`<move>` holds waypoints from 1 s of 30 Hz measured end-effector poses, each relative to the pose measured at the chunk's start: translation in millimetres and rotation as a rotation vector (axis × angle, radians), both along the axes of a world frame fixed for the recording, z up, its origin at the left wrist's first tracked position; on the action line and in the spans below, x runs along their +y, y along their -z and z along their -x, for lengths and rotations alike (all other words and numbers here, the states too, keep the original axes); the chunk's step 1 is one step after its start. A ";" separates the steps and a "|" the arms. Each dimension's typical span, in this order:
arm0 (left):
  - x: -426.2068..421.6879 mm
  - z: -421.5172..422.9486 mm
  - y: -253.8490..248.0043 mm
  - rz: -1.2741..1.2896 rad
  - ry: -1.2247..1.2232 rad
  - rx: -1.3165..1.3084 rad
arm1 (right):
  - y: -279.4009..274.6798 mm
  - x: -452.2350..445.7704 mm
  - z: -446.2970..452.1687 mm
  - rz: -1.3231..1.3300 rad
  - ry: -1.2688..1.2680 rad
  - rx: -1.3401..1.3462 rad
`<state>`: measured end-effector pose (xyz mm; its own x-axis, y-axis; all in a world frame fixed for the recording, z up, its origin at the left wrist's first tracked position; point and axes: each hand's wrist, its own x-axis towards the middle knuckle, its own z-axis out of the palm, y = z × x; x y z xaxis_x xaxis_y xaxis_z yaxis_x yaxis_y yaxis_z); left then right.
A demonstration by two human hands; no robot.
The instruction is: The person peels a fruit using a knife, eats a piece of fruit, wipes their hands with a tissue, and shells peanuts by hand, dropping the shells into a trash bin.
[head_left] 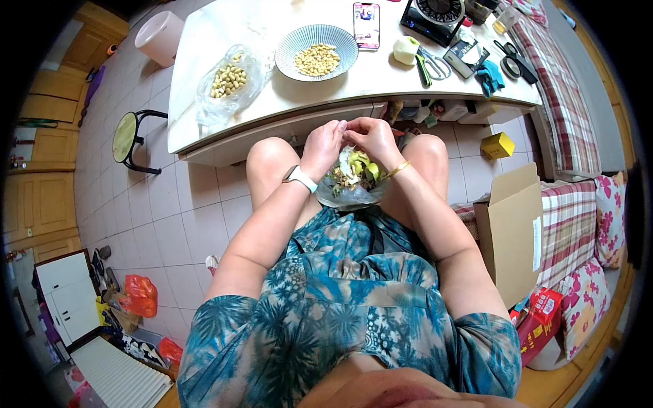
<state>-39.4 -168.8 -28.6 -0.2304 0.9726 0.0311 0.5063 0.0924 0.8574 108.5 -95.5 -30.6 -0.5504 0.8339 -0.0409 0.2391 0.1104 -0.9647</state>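
Note:
My left hand [322,147], with a white-banded watch [300,178] at its wrist, meets my right hand [375,141] above my lap. The fingertips of both are pinched together; whatever they hold is too small or hidden to make out. Just beneath them, between my knees, a plastic bag [348,199] holds green-yellow peels and brown scraps [358,170]. On the table beyond, a striped bowl [286,54] contains pale yellow kernels [317,61]. To its left lies an open clear plastic bag [238,102] with tan nuts in their shells [228,81].
The white table [286,98] also bears a phone [366,26], a partly peeled fruit [406,50], scissors [435,66], a green-handled tool [423,71] and a blue cloth [490,77]. A stool [126,137] stands left; a cardboard box [510,238] is right.

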 end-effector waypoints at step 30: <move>-6.0 2.4 -6.5 -0.011 0.020 -0.036 | -8.8 -5.8 -0.1 -0.272 -0.025 0.005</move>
